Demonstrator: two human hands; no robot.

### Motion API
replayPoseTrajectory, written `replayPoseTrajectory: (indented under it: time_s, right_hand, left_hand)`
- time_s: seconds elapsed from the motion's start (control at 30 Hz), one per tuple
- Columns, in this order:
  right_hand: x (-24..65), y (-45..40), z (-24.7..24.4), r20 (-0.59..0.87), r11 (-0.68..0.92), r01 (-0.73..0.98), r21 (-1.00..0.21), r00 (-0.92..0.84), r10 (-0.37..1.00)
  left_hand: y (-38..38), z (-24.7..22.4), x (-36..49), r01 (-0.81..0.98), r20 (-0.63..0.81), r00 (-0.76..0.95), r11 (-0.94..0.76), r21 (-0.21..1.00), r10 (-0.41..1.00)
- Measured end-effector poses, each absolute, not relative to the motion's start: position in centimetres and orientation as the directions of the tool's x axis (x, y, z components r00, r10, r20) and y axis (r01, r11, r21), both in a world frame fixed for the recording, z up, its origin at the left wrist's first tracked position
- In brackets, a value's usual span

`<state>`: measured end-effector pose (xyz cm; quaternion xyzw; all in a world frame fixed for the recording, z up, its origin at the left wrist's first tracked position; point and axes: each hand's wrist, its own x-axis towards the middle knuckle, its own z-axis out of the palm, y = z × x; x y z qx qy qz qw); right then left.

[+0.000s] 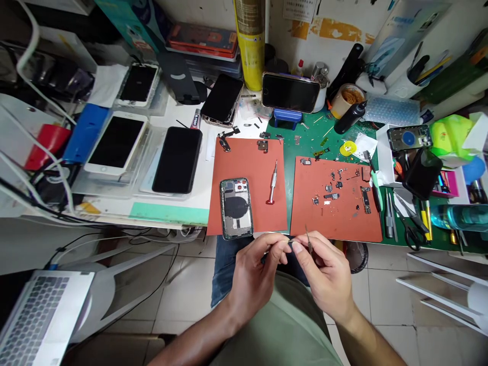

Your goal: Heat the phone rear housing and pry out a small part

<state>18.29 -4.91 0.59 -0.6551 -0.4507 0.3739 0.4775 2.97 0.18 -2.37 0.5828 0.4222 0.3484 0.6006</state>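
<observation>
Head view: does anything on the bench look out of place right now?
One thing: the stripped phone housing sits at the near edge of the left orange mat, and its lower end seems to overhang that edge, just beyond the left hand. It looks odd because it isn't fully on the mat.

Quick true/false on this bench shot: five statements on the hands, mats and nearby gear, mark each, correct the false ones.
1. The right hand holds tweezers. True.
2. The precision screwdriver lies on the right orange mat. False: it lies on the left orange mat.
3. The opened phone housing sits on the floor tiles. False: it lies on the left orange mat, at the near edge.
4. A phone stands on a blue stand behind the mats. True.
5. The laptop is at the far right of the bench. False: it is at the lower left, below the bench.
</observation>
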Motion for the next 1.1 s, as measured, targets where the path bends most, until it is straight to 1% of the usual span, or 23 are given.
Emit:
replayPoseTrajectory:
  time_s: [0.1,0.27,0.43,0.53,0.73,0.9,1.1]
  right_hand:
    - [18.2,-4.8,0.5,0.028,-0.062,0.289,-0.955,0.295,0.955]
    - [18.1,-5.0,0.1,0.092,-0.006,0.331,-0.943,0.28,0.955]
    - [18.3,-5.4,-0.4,0.126,0.021,0.364,-0.931,0.268,0.955]
    - [18.3,-5.4,-0.5,0.133,0.029,0.367,-0.93,0.262,0.956]
    - [18.4,-5.2,-0.8,0.097,0.008,0.35,-0.937,0.239,0.966]
    - [18.4,-5.2,-0.9,0.076,-0.01,0.339,-0.941,0.24,0.968]
    - [18.7,-4.9,-0.9,-0.01,-0.071,0.286,-0.956,0.212,0.977]
  left_hand:
    - [0.3,-2.5,3.0,0.101,-0.021,0.394,-0.021,0.995,0.919]
    - [0.6,-2.5,3.2,0.149,0.114,0.377,-0.182,0.972,0.919]
    - [0.3,-2.8,3.3,0.163,0.137,0.375,-0.211,0.964,0.917]
    - [0.2,-3.0,3.3,0.163,0.108,0.372,-0.18,0.97,0.922]
    - [0.0,-3.5,3.2,0.177,-0.034,0.353,-0.031,0.984,0.935]
    - [0.1,-3.5,3.2,0.148,-0.079,0.365,0.026,0.989,0.928]
    - [0.7,-3.1,3.3,0.108,-0.211,0.381,0.183,0.977,0.9]
